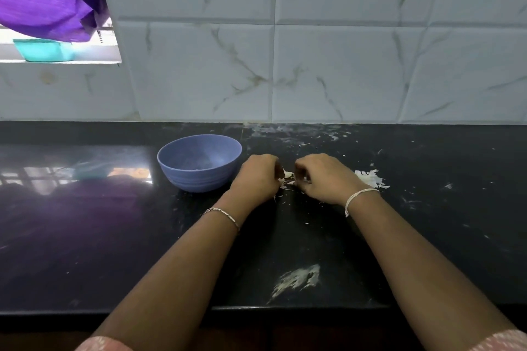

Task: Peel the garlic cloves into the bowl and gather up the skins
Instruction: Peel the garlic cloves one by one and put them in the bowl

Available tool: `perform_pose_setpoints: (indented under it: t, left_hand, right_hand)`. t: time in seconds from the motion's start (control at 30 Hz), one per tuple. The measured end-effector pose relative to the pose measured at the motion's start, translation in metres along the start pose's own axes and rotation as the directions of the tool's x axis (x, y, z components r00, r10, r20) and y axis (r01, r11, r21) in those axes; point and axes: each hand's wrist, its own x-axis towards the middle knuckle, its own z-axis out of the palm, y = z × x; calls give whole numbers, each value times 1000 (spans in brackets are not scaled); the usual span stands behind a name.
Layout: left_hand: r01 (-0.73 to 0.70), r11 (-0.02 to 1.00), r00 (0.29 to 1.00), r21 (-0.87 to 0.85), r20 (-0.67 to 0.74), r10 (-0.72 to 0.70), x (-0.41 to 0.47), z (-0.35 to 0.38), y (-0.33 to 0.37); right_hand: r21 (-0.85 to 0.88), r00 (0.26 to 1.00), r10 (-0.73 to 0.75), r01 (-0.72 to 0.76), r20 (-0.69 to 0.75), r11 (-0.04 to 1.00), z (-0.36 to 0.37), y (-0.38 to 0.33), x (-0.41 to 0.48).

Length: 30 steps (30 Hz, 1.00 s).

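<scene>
- Pinching from both sides, the left hand and the right hand meet just above the black countertop, fingers curled inward around a garlic clove.
- Only a small part of the clove shows between the knuckles: pale, off-white, with a thin papery flap of skin sticking up and ragged bits hanging beneath it.
- A blue bowl stands upright just left of the left hand, near but not touching it; what lies inside is too faint to tell.
- A pile of skins, white and flaky, lies on the counter just beyond the right wrist, with loose flecks scattered around it.
- A whitish smear marks the counter near its front edge, between the forearms.
- A thin bracelet circles the left wrist, and a white thread the right.
</scene>
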Motion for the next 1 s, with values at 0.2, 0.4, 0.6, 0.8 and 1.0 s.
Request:
perform_pose_setpoints:
  t: [0.2, 0.4, 0.6, 0.8, 1.0]
  left_hand:
    - [-3, 993, 997, -122, -74, -6, 0, 2, -4]
    - [21, 984, 994, -177, -99, -39, -2, 4, -4]
    - [23, 996, 995, -86, -92, -31, 1, 7, -6]
    - [4, 999, 996, -54, -84, -9, -1, 7, -6]
    - [3, 996, 995, -86, -102, -12, 0, 3, -10]
  right_hand:
    - [-26, 989, 147, -147, -7, 989, -12, 26, -16]
    - [106, 982, 100, -84, -158, 991, -11, 21, -8]
    - [38, 999, -45, 44, 21, 998, 3, 2, 22]
    - [64, 1000, -21, 21, 9, 998, 13, 1, 25]
    - [94, 998, 24, -18, -62, 995, 18, 11, 8]
